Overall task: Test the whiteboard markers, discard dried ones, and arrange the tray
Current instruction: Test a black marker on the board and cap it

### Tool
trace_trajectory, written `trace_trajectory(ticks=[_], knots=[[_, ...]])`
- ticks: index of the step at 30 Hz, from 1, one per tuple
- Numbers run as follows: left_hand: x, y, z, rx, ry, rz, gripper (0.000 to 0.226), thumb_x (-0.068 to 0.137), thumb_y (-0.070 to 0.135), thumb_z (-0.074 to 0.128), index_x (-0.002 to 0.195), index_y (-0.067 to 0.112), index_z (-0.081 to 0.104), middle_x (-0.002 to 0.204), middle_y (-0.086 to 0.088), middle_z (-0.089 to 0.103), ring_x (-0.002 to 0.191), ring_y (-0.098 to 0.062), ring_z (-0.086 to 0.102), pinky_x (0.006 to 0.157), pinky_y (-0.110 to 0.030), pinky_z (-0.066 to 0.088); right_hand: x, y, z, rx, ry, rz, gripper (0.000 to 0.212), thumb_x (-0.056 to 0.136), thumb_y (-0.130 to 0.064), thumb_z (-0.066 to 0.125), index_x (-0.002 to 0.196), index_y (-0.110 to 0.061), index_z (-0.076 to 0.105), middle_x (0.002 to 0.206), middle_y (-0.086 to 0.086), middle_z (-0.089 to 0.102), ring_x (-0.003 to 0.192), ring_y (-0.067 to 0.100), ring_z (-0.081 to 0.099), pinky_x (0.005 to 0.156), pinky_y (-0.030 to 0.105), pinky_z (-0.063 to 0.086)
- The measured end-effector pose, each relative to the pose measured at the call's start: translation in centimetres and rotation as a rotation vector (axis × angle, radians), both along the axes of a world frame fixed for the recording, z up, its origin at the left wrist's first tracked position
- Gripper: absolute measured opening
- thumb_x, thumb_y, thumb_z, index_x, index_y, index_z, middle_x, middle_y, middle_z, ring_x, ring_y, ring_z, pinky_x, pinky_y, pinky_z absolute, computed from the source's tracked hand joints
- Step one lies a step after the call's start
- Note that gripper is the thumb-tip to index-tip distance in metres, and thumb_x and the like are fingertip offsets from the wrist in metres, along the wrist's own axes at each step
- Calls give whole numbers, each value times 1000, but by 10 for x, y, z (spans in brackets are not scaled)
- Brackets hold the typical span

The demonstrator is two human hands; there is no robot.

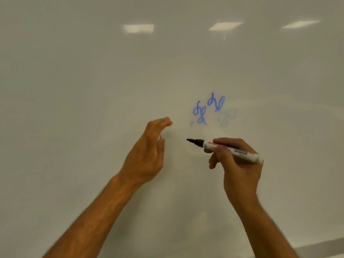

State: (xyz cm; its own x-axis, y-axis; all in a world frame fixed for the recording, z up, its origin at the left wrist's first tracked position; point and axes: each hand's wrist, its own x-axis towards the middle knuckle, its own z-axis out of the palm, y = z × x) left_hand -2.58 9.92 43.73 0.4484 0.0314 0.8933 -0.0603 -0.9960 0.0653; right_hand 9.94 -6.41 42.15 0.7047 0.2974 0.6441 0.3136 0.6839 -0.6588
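1. Marker (pixel 226 149): I see it uncapped, black tip pointing left, pinched in my right hand (pixel 240 164), in front of the whiteboard (pixel 93 90).
2. Left hand (pixel 149 155): relaxed, fingers loosely spread, empty, apart from the tip.
3. Blue scribbles (pixel 208 110): above the marker.

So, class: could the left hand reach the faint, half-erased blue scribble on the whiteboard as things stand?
Probably yes. The left hand hovers open below and left of the faint blue scribble; nothing lies between them, and the right hand with its black-tipped white marker sits lower.

Left hand's fingertips (pixel 167 121) blurred — marker (pixel 226 148) barrel partly hidden by right hand (pixel 240 164); label unreadable.
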Motion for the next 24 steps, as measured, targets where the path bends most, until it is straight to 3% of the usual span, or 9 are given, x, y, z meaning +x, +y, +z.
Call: trace_trajectory(ticks=[3, 5, 7, 10, 12, 14, 16, 20, 24], knots=[[-7, -23, -29, -234, 56, -110, 47, 88, 3, 37, 129, 23, 25, 110, 1, 54, 54, -15, 42, 63, -18, 38, -1, -7, -5, -40, 26, 99, 15, 83, 6, 61, 81, -6, 71, 73, 15, 70, 61, 32, 65, 49, 34, 49], [-12, -33, -45, -334, 119, -171, 48, 86, -5, 32, 124, 22, 25, 103, 4, 51, 49, -13, 39, 56, -21, 36, -3, -11, -14, -117, 33, 163, 10, 81, -4, 62, 81, -7, 71, 71, 15, 68, 62, 30, 64, 50, 35, 49], [-16, -40, -60, -371, 191, -169, 36, 92, -2, 31, 123, 15, 26, 107, 18, 49, 50, -17, 42, 53, -26, 39, -6, -15, -26, -209, 14, 193, 10, 80, -13, 64, 82, -9, 72, 71, 16, 68, 62, 27, 63, 53, 37, 51], [-22, -50, -77, -428, 292, -156, 33, 100, 3, 36, 130, 16, 29, 113, 38, 46, 63, -21, 54, 62, -20, 46, -12, -21, -41, -296, 16, 187, 13, 83, -10, 59, 84, -9, 72, 72, 14, 70, 61, 27, 65, 55, 39, 55], [-25, -55, -83, -487, 345, -137, 32, 101, 4, 39, 133, 5, 37, 112, 56, 31, 79, -11, 59, 74, -12, 46, -16, -24, -50, -334, 30, 155, 15, 82, -10, 58, 82, -11, 73, 72, 14, 71, 61, 31, 66, 56, 41, 57], [-26, -58, -86, -525, 383, -139, 32, 100, 2, 41, 133, 0, 40, 112, 60, 24, 97, 3, 57, 87, -5, 41, -20, -25, -57, -358, 33, 136, 15, 80, -9, 59, 80, -13, 74, 72, 15, 71, 61, 37, 65, 56, 41, 57], [-27, -61, -88, -551, 412, -166, 39, 100, -1, 42, 135, 14, 36, 114, 62, 25, 111, 17, 48, 94, 1, 33, -21, -25, -63, -380, 41, 116, 15, 80, -9, 59, 80, -13, 74, 71, 13, 72, 63, 41, 65, 56, 41, 58], [-29, -63, -90, -599, 461, -190, 57, 101, 4, 42, 128, 49, 21, 119, 57, 38, 118, 22, 42, 98, 3, 28, -21, -25, -71, -400, 69, 94, 14, 82, -13, 59, 82, -13, 73, 70, 9, 73, 63, 35, 67, 56, 40, 60], [-29, -63, -94, -637, 520, -193, 61, 101, 7, 44, 131, 55, 21, 124, 54, 38, 116, 30, 35, 92, 8, 26, -21, -25, -76, -400, 92, 99, 13, 80, -14, 60, 79, -15, 73, 68, 6, 73, 62, 25, 69, 53, 36, 59]])
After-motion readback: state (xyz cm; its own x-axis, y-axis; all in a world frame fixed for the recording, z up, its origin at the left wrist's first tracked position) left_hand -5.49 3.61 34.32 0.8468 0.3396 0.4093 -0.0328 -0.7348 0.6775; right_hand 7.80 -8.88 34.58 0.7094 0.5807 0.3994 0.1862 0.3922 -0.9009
